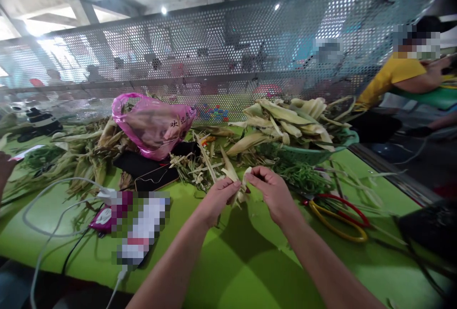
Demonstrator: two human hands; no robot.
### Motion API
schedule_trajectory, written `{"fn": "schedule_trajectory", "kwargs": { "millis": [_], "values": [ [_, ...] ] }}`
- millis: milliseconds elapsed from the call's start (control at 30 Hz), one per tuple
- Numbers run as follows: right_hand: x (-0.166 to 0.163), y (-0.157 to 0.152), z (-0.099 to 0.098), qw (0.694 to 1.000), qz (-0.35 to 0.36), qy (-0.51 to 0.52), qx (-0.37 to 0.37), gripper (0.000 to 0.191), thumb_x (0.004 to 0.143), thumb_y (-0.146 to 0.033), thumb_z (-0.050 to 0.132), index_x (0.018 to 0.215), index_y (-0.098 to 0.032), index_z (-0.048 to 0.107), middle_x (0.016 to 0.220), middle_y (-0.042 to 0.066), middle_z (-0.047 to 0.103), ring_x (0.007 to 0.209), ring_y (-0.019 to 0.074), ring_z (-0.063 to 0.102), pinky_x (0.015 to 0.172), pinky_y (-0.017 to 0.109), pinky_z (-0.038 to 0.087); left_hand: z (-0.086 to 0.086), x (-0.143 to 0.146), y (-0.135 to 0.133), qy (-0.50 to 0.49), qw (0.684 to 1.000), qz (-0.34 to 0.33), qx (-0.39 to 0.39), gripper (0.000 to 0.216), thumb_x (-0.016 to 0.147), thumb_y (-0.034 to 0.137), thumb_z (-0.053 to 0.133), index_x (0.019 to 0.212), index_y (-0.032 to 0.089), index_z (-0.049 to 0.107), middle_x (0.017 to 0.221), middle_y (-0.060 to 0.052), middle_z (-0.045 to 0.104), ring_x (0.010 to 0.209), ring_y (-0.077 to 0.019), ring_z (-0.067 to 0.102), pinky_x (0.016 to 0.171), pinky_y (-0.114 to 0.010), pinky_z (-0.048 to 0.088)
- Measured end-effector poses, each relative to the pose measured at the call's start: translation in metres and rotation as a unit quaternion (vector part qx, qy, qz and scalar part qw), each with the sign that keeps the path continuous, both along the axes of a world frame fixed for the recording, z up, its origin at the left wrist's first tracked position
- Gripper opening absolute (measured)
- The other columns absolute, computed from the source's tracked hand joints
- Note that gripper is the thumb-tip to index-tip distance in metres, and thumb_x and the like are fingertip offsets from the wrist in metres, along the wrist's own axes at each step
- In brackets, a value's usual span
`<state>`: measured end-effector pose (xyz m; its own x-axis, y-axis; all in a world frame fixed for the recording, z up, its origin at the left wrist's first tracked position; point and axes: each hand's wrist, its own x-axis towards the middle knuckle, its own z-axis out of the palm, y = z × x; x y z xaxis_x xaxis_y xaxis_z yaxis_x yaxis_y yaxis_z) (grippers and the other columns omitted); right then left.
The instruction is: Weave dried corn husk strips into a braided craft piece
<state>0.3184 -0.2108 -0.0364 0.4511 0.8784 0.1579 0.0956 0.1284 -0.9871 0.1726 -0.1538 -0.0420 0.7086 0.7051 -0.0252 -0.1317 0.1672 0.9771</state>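
Both hands meet over the middle of the green table. My left hand (pixel 223 194) pinches a pale corn husk (pixel 230 170), whose pointed end sticks up and away from me. Thumb and fingers of my right hand (pixel 270 191) are closed on a pale, curled part at the right side of the husk. Whether that part is a separate strip, I cannot tell. Frayed husk ends hang below the fingertips, above the table. Thin husk strips (pixel 193 168) lie just beyond my left hand, and a bundle of green strands (pixel 307 175) lies beyond my right.
A green basket (pixel 307 155) heaped with husks (pixel 289 116) stands at the back right. Scissors (pixel 342 218) with red and yellow handles lie right. A pink bag (pixel 153 125), dried husks (pixel 85 156), a phone (pixel 144 228) and cables occupy the left. A person in yellow (pixel 392 75) sits far right.
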Motion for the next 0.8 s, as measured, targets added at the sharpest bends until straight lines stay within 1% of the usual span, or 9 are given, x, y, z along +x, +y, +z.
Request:
{"fn": "schedule_trajectory", "kwargs": {
  "millis": [100,233,300,367,467,500,567,667,800],
  "values": [
    [0.002,-0.001,-0.001,0.999,-0.042,0.012,0.023,0.023,0.073,-0.041,0.069,0.072,-0.020,0.059,0.069,-0.001,0.053,0.064,0.0150,0.048,0.064,0.029,0.041,0.004,-0.001,-0.001,0.003,1.000,-0.024,-0.007,0.036,0.075,0.051,0.064,0.071,0.015,0.063,0.059,0.003,0.042,0.054,-0.0087,0.030,0.054,-0.025,0.021],
    [0.004,-0.003,0.004,0.999,-0.030,-0.034,0.011,0.022,0.075,-0.041,0.067,0.075,-0.020,0.060,0.070,0.000,0.055,0.065,0.0154,0.049,0.066,0.030,0.042,0.006,-0.004,-0.001,0.040,0.998,-0.030,0.030,0.036,0.078,0.050,0.060,0.074,0.014,0.067,0.057,0.003,0.041,0.054,-0.0096,0.030,0.054,-0.025,0.021],
    [0.006,-0.004,0.009,0.995,-0.028,-0.098,0.008,0.024,0.074,-0.039,0.068,0.087,-0.020,0.063,0.082,0.002,0.060,0.073,0.0175,0.054,0.071,0.031,0.044,0.006,-0.004,-0.001,0.061,0.996,-0.026,0.063,0.034,0.079,0.048,0.059,0.074,0.015,0.068,0.057,0.003,0.044,0.055,-0.0102,0.033,0.055,-0.024,0.024],
    [0.006,-0.005,0.013,0.986,-0.017,-0.163,0.014,0.031,0.075,-0.038,0.067,0.101,-0.022,0.065,0.100,0.006,0.062,0.090,0.0207,0.056,0.081,0.034,0.044,0.004,-0.002,0.000,0.067,0.993,-0.040,0.084,0.030,0.080,0.044,0.058,0.077,0.016,0.069,0.064,0.000,0.053,0.060,-0.0119,0.041,0.060,-0.024,0.030],
    [0.005,-0.005,0.016,0.976,0.043,-0.214,0.005,0.022,0.080,-0.039,0.064,0.093,-0.022,0.071,0.105,0.007,0.063,0.101,0.0228,0.056,0.091,0.036,0.041,0.000,0.001,-0.001,0.070,0.991,-0.069,0.092,0.025,0.080,0.035,0.055,0.082,0.016,0.070,0.077,-0.003,0.063,0.071,-0.0149,0.051,0.071,-0.026,0.037],
    [0.003,-0.006,0.016,0.977,0.063,-0.204,-0.005,0.021,0.079,-0.040,0.064,0.087,-0.021,0.071,0.101,0.007,0.064,0.097,0.0222,0.058,0.087,0.036,0.043,-0.001,0.002,-0.001,0.073,0.990,-0.076,0.095,0.024,0.081,0.033,0.054,0.082,0.016,0.070,0.079,-0.004,0.064,0.073,-0.0151,0.051,0.073,-0.026,0.037],
    [0.001,-0.007,0.014,0.985,0.092,-0.142,-0.040,0.025,0.077,-0.042,0.067,0.087,-0.019,0.069,0.091,0.005,0.065,0.079,0.0185,0.059,0.069,0.031,0.047,-0.004,0.003,-0.003,0.080,0.988,-0.090,0.100,0.024,0.081,0.030,0.052,0.083,0.015,0.071,0.079,-0.004,0.064,0.072,-0.0147,0.051,0.074,-0.027,0.038],
    [-0.003,-0.009,0.011,0.984,0.138,-0.044,-0.108,0.035,0.077,-0.048,0.066,0.095,-0.018,0.066,0.073,0.001,0.061,0.054,0.0112,0.049,0.046,0.023,0.037,-0.007,0.004,-0.004,0.084,0.986,-0.113,0.090,0.024,0.080,0.028,0.052,0.083,0.015,0.072,0.079,-0.004,0.065,0.072,-0.0147,0.052,0.075,-0.027,0.039],
    [-0.005,-0.009,0.013,0.983,0.155,0.002,-0.096,0.031,0.074,-0.048,0.068,0.074,-0.018,0.059,0.054,-0.005,0.049,0.045,0.0090,0.041,0.042,0.022,0.030,-0.006,0.004,-0.006,0.073,0.988,-0.110,0.078,0.024,0.080,0.030,0.054,0.084,0.014,0.072,0.077,-0.005,0.065,0.075,-0.0162,0.054,0.078,-0.028,0.040]
  ]
}}
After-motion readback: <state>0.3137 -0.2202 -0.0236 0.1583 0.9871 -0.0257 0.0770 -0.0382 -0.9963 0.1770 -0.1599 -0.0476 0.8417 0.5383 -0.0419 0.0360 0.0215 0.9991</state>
